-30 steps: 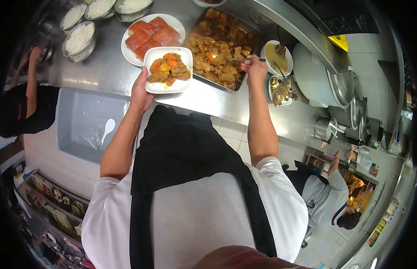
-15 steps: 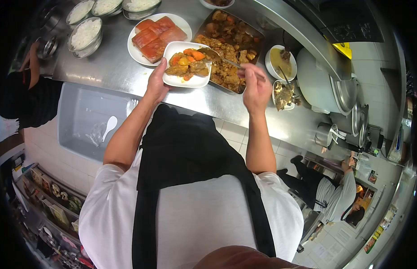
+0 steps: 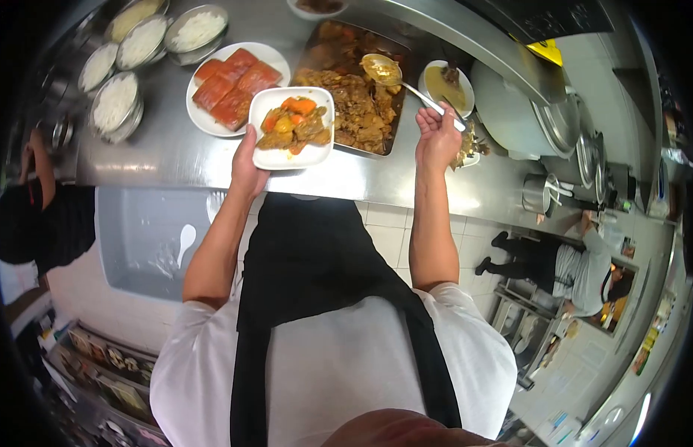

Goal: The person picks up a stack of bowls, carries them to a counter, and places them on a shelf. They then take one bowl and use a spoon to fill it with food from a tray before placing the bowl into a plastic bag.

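Observation:
My left hand [image 3: 250,167] grips the near-left edge of a square white dish [image 3: 317,153]. Chunks of stewed meat with orange carrot pieces [image 3: 294,123] lie in that dish. In my right hand [image 3: 438,138] is a metal serving spoon [image 3: 382,70], its sauce-coated bowl over a deep tray [image 3: 395,138] of brown stew. The spoon's bowl carries no large chunk that I can see. Left of the dish, partly covered by it, a white plate [image 3: 281,62] bears reddish-orange slabs [image 3: 231,88] of meat.
Bowls of white rice [image 3: 117,104] stand at the left on the steel counter [image 3: 168,160]. Right of the tray are a bowl of yellowish liquid [image 3: 443,86] and a large pot [image 3: 503,112]. Below the counter sits a grey tub [image 3: 138,246]. Other people are at far left and right.
The spoon has lifted away from the dish and swung right over the stew tray, its bowl now showing. The dish sits slightly lower and further left in view, still in my left hand.

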The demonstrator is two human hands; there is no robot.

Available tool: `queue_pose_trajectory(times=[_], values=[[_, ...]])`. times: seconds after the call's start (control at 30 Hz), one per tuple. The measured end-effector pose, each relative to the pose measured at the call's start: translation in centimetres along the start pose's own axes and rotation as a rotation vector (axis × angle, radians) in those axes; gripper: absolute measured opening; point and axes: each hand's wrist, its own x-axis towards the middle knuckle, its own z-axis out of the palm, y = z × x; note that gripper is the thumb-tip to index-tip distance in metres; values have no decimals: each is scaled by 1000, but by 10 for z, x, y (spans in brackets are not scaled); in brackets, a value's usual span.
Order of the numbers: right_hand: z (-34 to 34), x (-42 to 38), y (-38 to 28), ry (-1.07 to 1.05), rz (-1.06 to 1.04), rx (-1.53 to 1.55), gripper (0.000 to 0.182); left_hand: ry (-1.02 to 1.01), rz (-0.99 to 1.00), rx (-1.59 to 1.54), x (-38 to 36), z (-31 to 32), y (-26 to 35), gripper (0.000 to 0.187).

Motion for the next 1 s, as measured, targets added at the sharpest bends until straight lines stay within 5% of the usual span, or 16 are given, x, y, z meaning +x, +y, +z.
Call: queue_pose_trajectory(times=[0.23,0.57,0.7,1.0], values=[[-18,68,63,178,27,-2,32,-17,-105,17,-26,4,0,56],[-63,53,47,-345,523,-348,40,-17,-161,138,-68,52,-52,54],[-124,20,-6,-406,473,-525,35,-65,-180,243,-78,96,-92,53],[-366,-164,-133,-489,580,232,61,-285,-526,323,-126,210,-276,60]])
